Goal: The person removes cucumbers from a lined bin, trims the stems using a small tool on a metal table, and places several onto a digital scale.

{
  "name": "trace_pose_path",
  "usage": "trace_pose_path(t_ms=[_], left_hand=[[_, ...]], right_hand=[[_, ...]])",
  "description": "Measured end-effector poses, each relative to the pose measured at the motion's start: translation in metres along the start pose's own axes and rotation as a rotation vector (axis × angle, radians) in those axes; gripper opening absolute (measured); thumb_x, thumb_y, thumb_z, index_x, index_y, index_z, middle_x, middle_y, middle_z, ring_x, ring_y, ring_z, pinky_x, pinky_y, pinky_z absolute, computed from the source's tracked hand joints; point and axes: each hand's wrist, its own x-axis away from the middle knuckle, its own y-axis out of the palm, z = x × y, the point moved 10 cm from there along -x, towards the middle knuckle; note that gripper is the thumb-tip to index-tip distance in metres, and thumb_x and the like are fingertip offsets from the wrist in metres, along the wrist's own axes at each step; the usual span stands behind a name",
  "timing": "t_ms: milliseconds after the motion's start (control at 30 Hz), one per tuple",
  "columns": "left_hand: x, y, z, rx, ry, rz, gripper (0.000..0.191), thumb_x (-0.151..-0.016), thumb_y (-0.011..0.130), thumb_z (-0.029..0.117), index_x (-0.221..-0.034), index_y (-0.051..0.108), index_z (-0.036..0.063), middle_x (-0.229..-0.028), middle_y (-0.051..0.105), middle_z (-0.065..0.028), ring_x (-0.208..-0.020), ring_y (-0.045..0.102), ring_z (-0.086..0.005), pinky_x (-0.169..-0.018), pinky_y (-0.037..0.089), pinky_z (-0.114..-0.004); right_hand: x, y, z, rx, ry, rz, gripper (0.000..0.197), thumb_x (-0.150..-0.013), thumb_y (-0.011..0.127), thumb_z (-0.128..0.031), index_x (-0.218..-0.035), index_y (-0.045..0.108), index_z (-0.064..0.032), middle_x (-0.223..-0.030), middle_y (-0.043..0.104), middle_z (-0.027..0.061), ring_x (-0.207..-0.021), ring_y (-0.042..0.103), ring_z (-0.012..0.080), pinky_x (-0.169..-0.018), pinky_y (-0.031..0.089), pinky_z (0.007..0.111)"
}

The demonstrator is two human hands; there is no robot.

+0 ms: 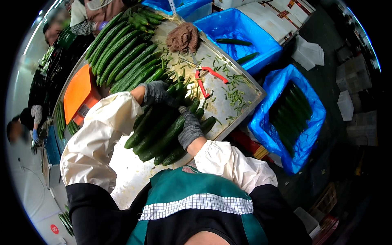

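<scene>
Both my hands wear dark grey knit gloves and meet over a pile of green cucumbers (162,131) on the metal table (134,177). My left hand (157,93) lies across the stem ends of the pile, its fingertips partly hidden among them. My right hand (190,127) lies along the pile's right side, touching cucumbers, with its fingertips close to the left hand. Whether either hand grips a cucumber is not plain. Beyond them, red-handled scissors (202,73) rest spread apart among cut stem pieces (235,95).
A long row of cucumbers (122,55) lies beyond my left hand, beside an orange scale (78,95). A brown cloth (182,37) sits farther back. Right of the table are a blue-lined crate (263,46) with two cucumbers and another blue-lined crate (317,113) holding several. Other people stand at left.
</scene>
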Motion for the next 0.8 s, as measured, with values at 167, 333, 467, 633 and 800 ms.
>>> trace_pose_path(t_ms=[167, 333, 467, 633, 800], left_hand=[[0.009, 0.002, 0.011, -0.148, 0.028, 0.076, 0.078, -0.055, 0.078, 0.029, -0.117, 0.044, -0.0024, -0.106, 0.056, -0.0185, -0.099, 0.053, -0.0233, -0.084, 0.042, -0.033], [0.036, -0.011, 0.019, 0.058, 0.114, 0.368, 0.077, -0.056, 0.078, 0.025, -0.119, 0.042, -0.0014, -0.108, 0.054, -0.0204, -0.101, 0.052, -0.0245, -0.086, 0.041, -0.033], [0.065, -0.011, 0.023, -0.003, 0.175, 0.589, 0.072, -0.063, 0.073, 0.026, -0.121, 0.039, 0.0002, -0.114, 0.048, -0.0214, -0.103, 0.048, -0.0313, -0.088, 0.039, -0.037], [0.102, -0.006, 0.027, -0.413, 0.146, 0.834, 0.067, -0.068, 0.065, 0.031, -0.125, 0.036, 0.0099, -0.124, 0.037, -0.0191, -0.111, 0.037, -0.0377, -0.091, 0.033, -0.046], [0.127, 0.017, 0.015, -0.628, -0.012, 0.839, 0.065, -0.073, 0.057, 0.034, -0.13, 0.031, 0.0174, -0.129, 0.032, -0.0172, -0.111, 0.037, -0.0376, -0.086, 0.029, -0.055]], right_hand=[[0.002, -0.023, -0.005, 0.337, 0.005, 0.19, 0.032, -0.075, 0.06, -0.026, -0.101, 0.056, -0.0081, -0.094, 0.058, 0.0069, -0.085, 0.05, 0.0198, -0.075, 0.041, 0.032], [0.006, -0.018, -0.019, 0.507, -0.072, 0.068, 0.031, -0.076, 0.056, -0.012, -0.106, 0.054, -0.0086, -0.104, 0.055, 0.0092, -0.089, 0.051, 0.0228, -0.08, 0.04, 0.03], [0.008, -0.024, -0.02, 0.518, 0.021, 0.062, 0.037, -0.073, 0.058, -0.012, -0.11, 0.051, -0.0081, -0.104, 0.054, 0.0116, -0.085, 0.051, 0.0239, -0.079, 0.041, 0.031], [-0.004, -0.034, -0.019, 0.677, 0.056, -0.003, 0.046, -0.07, 0.061, -0.011, -0.114, 0.047, -0.0075, -0.105, 0.053, 0.0147, -0.082, 0.052, 0.0252, -0.078, 0.042, 0.033], [-0.035, -0.04, -0.019, 1.104, -0.018, -0.137, 0.055, -0.067, 0.063, -0.01, -0.119, 0.043, -0.0069, -0.106, 0.051, 0.0177, -0.078, 0.052, 0.0265, -0.076, 0.044, 0.034]])
